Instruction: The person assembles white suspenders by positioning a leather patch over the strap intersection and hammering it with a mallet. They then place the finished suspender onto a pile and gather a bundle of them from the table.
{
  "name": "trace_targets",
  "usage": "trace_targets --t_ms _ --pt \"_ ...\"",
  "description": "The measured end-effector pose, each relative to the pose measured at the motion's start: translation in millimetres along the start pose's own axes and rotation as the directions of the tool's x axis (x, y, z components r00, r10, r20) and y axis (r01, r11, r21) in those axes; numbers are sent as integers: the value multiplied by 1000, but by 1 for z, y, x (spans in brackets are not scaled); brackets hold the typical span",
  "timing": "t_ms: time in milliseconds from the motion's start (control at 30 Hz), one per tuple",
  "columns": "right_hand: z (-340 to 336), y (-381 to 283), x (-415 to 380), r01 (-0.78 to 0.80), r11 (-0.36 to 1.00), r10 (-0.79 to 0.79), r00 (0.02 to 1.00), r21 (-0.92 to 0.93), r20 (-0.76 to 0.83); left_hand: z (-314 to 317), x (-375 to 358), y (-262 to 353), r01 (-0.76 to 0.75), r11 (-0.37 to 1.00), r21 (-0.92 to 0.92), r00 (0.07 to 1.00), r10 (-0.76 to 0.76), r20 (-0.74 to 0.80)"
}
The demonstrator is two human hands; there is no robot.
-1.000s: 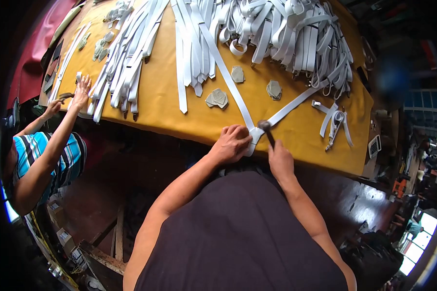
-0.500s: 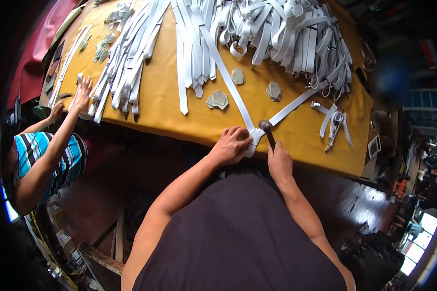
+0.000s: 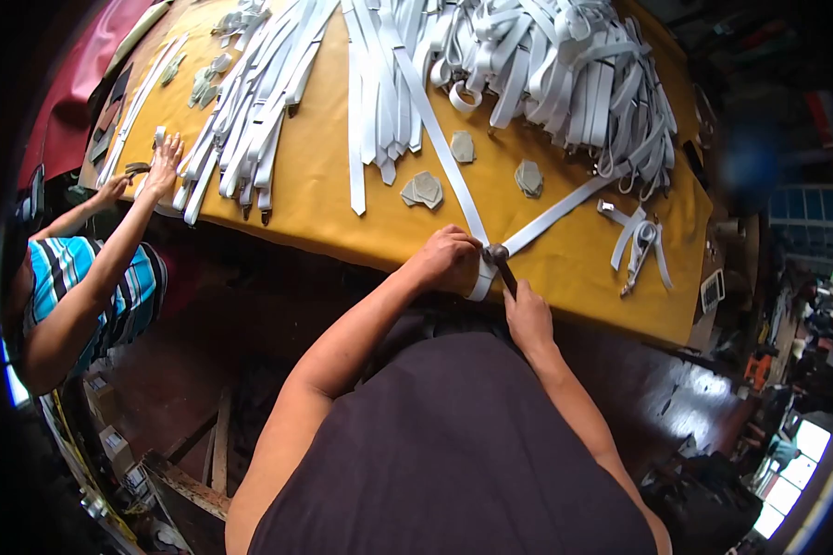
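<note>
My right hand is closed round the handle of a hammer. The hammer's head is over the joint where two white straps meet near the table's front edge. Just left of it, my left hand has its fingers pressed together at the joint; what they grip, if anything, is hidden. A short white end hangs below the joint. Small stacks of pale patches lie beyond my hands.
The table has a yellow cover. White straps lie at the left, with a large heap at the back right. A clipped strap lies right. Another person works at the left end.
The hammer head has moved left and slightly down onto the joint. My left hand has shifted slightly up at the joint. The other person's hands have moved slightly.
</note>
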State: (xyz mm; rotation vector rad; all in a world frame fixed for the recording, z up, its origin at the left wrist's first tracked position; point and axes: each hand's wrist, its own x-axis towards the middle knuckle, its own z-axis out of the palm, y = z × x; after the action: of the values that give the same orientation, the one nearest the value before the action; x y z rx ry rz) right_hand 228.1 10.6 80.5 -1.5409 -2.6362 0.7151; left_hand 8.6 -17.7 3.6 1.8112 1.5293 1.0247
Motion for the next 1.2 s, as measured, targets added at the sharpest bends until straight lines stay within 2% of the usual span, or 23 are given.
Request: trace_targets --t_ms 67,133,167,267,400,600,667,767,900,1000,1100,1167,1200 --pt "-4 -5 -8 12 1000 -12 1000 0 26 1 -2 -7 -11 999 -34 1000 11 16" --pt "-3 -5 -12 51 995 -45 996 81 -72 -2 2 -11 -20 998 -57 999 22 35" --pt "0 -3 -11 50 996 -45 997 77 -67 -3 2 -10 -17 998 -62 999 19 34" --pt "1 -3 0 15 997 -10 998 -73 69 -4 3 -7 -28 993 -114 1000 29 8" --pt "-4 -7 -3 62 997 -62 998 -38 -17 1 1 -13 -56 993 -99 998 53 -30" --pt "-4 -2 -7 90 990 -83 994 -110 64 -3 4 -13 -80 993 -92 996 76 -37" --pt "-6 -5 -12 83 996 -82 996 22 -42 -8 6 -14 -76 993 -86 997 73 -34" --pt "6 5 -11 59 997 -55 996 -56 75 -4 2 -8 -87 989 -118 996 84 -35" --pt "-10 -7 -12 73 996 -73 997 -44 -1 0 0 -14 -96 989 -111 995 93 -27" --pt "4 4 -16 75 997 -76 996 -12 -52 -6 3 -10 -100 990 -102 995 96 -39" --pt "-1 11 -6 76 994 -74 997 -76 39 -6 5 -9 -60 995 -81 997 57 -48" --pt "-7 1 -20 41 997 -39 998 -60 39 -1 0 -11 -79 994 -75 996 76 -39" --pt "-2 3 -24 36 999 -35 999 38 -35 1 -1 -12 -79 994 -72 996 77 -40"
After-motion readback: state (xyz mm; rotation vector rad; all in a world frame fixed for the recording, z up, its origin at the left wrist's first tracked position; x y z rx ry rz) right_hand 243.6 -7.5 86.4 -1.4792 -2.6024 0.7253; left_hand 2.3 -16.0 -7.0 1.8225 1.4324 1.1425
